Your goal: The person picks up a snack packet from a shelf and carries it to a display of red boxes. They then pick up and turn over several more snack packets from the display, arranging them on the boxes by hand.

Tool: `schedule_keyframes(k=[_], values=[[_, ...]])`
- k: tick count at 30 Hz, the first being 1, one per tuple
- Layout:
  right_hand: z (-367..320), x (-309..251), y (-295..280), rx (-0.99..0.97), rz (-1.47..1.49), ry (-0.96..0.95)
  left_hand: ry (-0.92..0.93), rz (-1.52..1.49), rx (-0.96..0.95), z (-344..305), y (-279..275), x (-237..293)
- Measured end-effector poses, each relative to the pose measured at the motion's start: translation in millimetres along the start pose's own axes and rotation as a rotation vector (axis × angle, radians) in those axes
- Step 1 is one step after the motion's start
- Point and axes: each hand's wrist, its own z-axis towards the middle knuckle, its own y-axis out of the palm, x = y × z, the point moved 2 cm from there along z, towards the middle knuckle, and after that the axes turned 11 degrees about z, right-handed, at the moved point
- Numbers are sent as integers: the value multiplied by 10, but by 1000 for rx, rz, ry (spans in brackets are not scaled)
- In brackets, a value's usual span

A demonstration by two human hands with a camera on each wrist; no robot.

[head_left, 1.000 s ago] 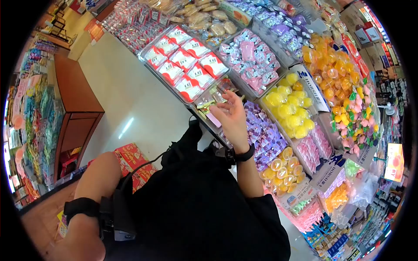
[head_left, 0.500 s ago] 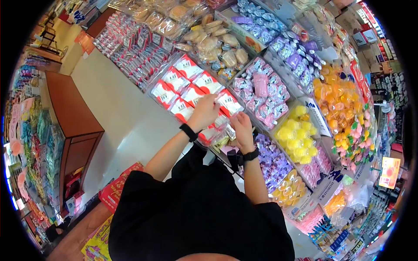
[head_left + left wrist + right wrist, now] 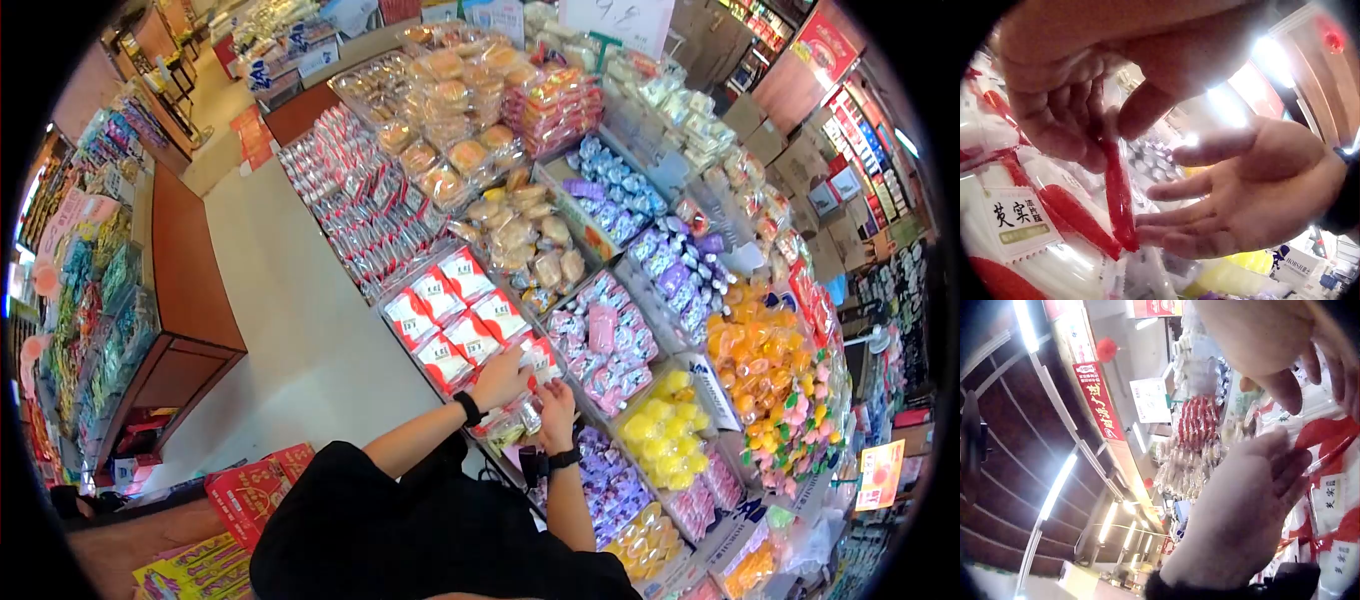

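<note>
Between both hands, approx. ctr of head view: red-and-wht packet (image 3: 1119, 194), seen nearly edge-on in L wrist view. My L hand (image 3: 503, 380) pinches it, thumb vs. fingers. My R hand (image 3: 556, 412) at L's 4 o'clock, fingers extended, tips at packet's edge; can't tell if touching. Similar labeled pkts (image 3: 472, 338) in rows at L hand's 11 o'clock. Fr. R hand: pink pkts (image 3: 600, 345) at 1 o'clock, yellow domed pcs (image 3: 665, 430) at 3, purple pkts (image 3: 610, 485) at 5.
</note>
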Motion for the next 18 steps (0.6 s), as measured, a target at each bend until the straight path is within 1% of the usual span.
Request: schedule_keyframes(k=[1,2,3,5,6,7,9,10,11,13,14,15,17,18], values=[[-17,11,-33,-9,12,-4,-33,-13,-7,-68,-33,28],[-74,-1,-51,-3,34,-27,12,24,58,-150,-67,55],[-124,-16,-77,-20,36,-34,15,31,76,-247,-82,75],[-197,-4,-181,-45,-70,-67,-52,-124,157,-488,-199,192],[-302,-71,-194,-56,-115,-84,-63,-226,143,-607,-184,185],[-394,-135,-228,-69,-117,-90,-61,-224,158,-742,-235,279],[-604,-225,-285,-290,45,54,-153,-360,111,-1043,-281,442],[-761,-279,-306,-349,124,44,-16,-293,191,-1145,-205,400],[-914,-333,-350,-359,123,44,-16,-289,201,-1295,-109,326],[-1176,-435,-431,-435,85,55,-149,-408,6,-1625,-80,447],[-1219,-409,-543,-511,-40,-17,-121,-354,59,-1777,-14,448],[-1271,-359,-651,-522,-43,-18,-122,-353,70,-1927,68,454],[-1515,-363,-727,-686,-25,-68,-194,-658,34,-2245,100,688],[-1613,-359,-766,-734,-72,-48,-205,-686,2,-2402,76,803]])
